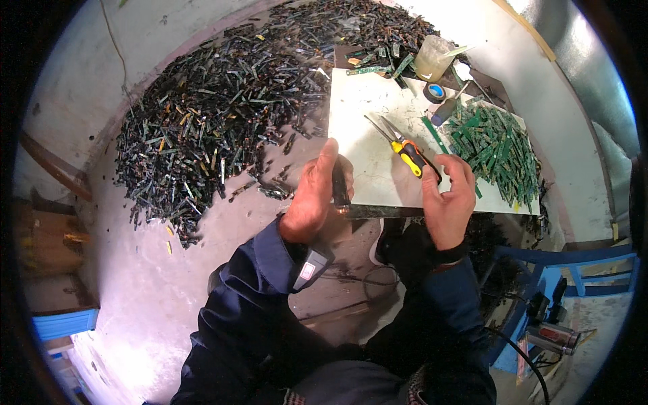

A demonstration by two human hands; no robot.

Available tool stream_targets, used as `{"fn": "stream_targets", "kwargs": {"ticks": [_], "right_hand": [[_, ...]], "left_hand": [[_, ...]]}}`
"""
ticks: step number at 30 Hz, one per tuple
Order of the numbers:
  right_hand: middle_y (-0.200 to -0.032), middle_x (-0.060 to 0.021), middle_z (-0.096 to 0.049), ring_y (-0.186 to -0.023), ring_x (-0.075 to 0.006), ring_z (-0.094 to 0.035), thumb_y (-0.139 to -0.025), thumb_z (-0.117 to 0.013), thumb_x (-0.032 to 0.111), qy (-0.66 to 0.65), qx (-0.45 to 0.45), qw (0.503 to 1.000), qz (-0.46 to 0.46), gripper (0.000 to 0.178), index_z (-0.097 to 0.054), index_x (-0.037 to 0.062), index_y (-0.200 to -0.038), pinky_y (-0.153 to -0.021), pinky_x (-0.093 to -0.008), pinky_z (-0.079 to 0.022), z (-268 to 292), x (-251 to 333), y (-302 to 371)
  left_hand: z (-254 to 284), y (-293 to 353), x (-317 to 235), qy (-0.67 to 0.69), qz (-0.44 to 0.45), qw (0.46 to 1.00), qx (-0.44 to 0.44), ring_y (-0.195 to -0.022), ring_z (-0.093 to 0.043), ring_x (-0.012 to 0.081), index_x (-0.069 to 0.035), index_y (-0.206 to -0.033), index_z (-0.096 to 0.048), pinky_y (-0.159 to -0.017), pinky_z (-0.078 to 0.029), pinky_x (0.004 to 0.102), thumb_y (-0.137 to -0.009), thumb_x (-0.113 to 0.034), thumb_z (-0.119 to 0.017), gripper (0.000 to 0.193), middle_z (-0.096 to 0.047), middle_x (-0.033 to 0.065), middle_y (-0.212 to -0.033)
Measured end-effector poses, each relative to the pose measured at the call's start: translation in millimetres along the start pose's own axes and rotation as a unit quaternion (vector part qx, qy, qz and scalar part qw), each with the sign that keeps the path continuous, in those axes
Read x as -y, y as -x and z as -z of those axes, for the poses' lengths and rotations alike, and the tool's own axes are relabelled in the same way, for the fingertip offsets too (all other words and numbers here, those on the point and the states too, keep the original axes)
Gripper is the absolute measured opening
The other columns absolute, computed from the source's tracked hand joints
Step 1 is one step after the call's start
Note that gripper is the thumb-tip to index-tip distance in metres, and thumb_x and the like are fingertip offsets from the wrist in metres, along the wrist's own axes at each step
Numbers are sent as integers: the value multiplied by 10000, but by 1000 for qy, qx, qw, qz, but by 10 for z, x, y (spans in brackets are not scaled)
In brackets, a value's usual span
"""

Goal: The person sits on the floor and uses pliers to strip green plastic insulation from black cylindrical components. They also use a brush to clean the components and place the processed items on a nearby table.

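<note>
My left hand (314, 196) is closed round a dark narrow strip (339, 183), held upright at the left edge of a white board (364, 182). Curled fingers of my right hand (451, 202) are at the handle end of a pair of snips (410, 156) lying on the board. The snips have yellow, orange and black handles, and their slim blades point away to the left, slightly apart. The black handle end sits between my right thumb and fingers. Beyond that hand, a heap of green circuit-board strips (496, 152) covers the board's right side.
A large pile of dark strips (202, 121) spreads over the floor left and behind. A cloudy plastic cup (432, 59), a roll of black tape (434, 92) and a dark cylinder (444, 111) stand at the back. Blue chair (574, 273) at right, with a metallic device (553, 337).
</note>
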State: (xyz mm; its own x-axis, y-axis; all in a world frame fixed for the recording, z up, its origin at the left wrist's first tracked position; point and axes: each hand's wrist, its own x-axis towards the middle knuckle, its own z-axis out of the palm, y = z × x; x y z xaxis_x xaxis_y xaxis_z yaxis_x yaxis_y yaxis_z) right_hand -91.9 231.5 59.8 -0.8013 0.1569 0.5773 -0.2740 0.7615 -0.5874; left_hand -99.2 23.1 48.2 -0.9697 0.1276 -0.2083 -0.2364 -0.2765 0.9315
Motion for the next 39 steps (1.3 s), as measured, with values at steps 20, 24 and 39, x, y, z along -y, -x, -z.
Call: {"fn": "stream_targets", "kwargs": {"ticks": [20, 24, 39], "right_hand": [[-1136, -139, -622, -982, -171, -586, -977, -398, 368, -516, 28, 799, -307, 340, -569, 83, -906, -730, -278, -408, 188, -241, -185], [-1295, -249, -510, -1140, -253, -517, -980, -382, 398, -669, 99, 666, -314, 359, -490, 115, -788, -808, -301, -409, 195, -94, -75], [-1411, -249, -367, -1294, -370, -387, -865, -460, 405, -759, 283, 486, -327, 422, -479, 105, -1161, -633, -245, -463, 179, 411, 59]], "left_hand": [[86, -131, 46, 210, 104, 972, 0, -489, -323, 110, -99, -731, -412, -459, -288, 257, -946, -567, -372, 516, -336, -12, -601], [204, -30, 7, 209, 91, 973, -33, -484, -339, 117, -101, -722, -415, -450, -295, 265, -937, -587, -377, 533, -347, -9, -595], [177, -38, 94, 254, 109, 960, 50, -501, -342, 90, -114, -716, -437, -448, -278, 243, -954, -553, -363, 504, -383, -26, -608]]}}
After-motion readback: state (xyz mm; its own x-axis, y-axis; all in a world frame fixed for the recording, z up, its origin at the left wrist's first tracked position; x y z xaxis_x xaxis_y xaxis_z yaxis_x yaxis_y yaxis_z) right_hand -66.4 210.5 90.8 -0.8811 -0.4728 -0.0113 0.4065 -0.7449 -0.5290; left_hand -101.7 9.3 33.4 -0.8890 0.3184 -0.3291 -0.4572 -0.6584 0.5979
